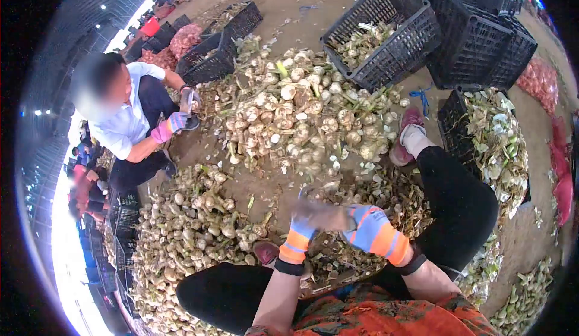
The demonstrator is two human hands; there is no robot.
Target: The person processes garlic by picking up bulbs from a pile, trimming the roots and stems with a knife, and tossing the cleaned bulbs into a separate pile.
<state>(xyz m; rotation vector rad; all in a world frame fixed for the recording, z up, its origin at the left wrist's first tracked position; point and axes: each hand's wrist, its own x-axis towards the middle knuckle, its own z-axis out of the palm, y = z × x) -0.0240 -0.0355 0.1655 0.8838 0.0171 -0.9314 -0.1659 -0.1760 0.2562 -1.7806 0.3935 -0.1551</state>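
Both of my hands wear striped orange and blue gloves and meet in front of me over the scraps between my legs. My left hand (299,232) has its fingers closed, though their tips are smeared by motion. Beside it, my right hand (375,230) is curled shut. A greyish-brown blur lies between the two hands, and what they grip cannot be made out. Ahead is a large heap of garlic bulbs (301,107) with stalks. Another pile of garlic bulbs (187,227) spreads to my left. Dry peelings and cut stalks (398,197) lie below my hands.
A black crate (386,34) holding some garlic tilts at the far side. Stacked black crates (476,34) stand behind it. To my right, another crate (455,122) overflows with trimmings. A co-worker (132,107) squats at left, with a gloved hand near the heap. Pink net sacks (540,86) lie farther right.
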